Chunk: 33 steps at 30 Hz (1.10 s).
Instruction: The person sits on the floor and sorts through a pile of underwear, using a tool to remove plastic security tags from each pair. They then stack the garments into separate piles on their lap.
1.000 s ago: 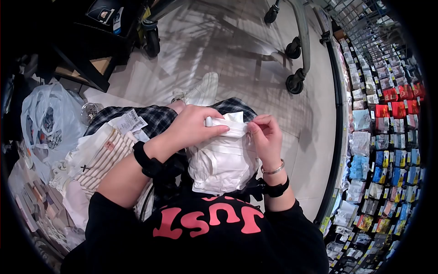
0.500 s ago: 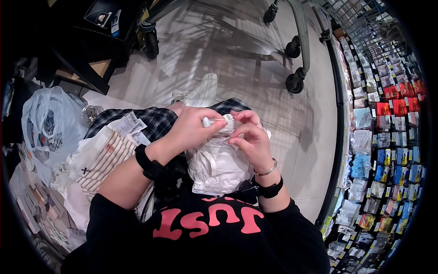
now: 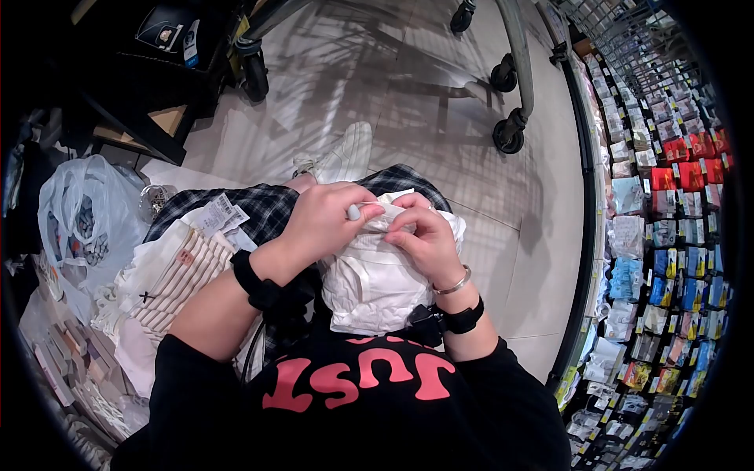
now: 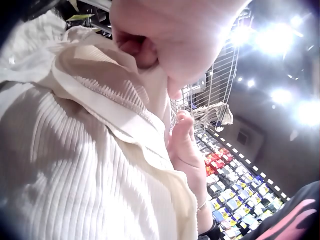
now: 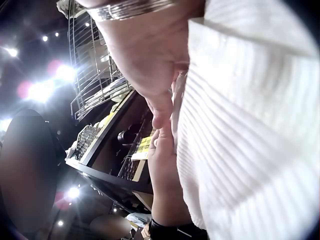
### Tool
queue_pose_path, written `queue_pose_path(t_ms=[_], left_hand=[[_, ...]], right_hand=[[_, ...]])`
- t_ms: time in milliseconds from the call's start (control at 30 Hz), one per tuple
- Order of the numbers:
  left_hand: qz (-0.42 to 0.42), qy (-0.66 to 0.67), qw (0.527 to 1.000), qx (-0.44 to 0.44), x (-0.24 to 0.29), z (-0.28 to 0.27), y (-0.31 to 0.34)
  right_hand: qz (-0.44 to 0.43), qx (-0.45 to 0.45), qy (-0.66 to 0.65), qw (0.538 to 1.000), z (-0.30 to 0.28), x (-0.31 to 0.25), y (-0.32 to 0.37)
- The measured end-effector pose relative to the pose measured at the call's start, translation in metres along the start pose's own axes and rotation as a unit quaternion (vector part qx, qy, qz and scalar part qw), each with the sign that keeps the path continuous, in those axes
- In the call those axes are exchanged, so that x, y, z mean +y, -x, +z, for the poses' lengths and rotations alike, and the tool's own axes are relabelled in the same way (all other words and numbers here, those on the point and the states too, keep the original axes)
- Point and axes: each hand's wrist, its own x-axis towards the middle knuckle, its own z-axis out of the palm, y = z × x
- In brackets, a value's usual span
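Note:
A white ribbed garment (image 3: 369, 294) lies bunched on the person's lap. At its upper edge, the left hand (image 3: 328, 224) pinches the cloth, and a small light-grey rounded piece (image 3: 353, 212) shows between its thumb and fingers. A thin pale strand (image 3: 369, 203) shows beside that thumb. Close by on the right, the right hand (image 3: 428, 242) has its thumb and fingers bent on the garment's edge. Ribs and a folded band (image 4: 112, 102) stand out in the left wrist view. In the right wrist view, the cloth (image 5: 245, 120) hides part of the fingers.
Left of the lap lie a striped garment (image 3: 184, 271) with a paper tag (image 3: 218, 213) and a translucent plastic bag (image 3: 82, 204). Wheeled rack legs (image 3: 510, 133) stand ahead on the tiled floor (image 3: 471, 180). Hanging packets (image 3: 664, 290) fill a display along the right.
The right hand has moved left from the far end of the band to beside the left hand. Its fingers have drawn in on the cloth, which spreads out to their right.

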Motion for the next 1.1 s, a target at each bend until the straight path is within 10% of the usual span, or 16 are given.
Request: queue_pose_path(t_ms=[1100], left_hand=[[0.029,-0.027,0.999,0.025,-0.0006,0.0018,0.0014]], right_hand=[[0.078,0.018,-0.127,0.989,0.0019,0.0036,0.0032]])
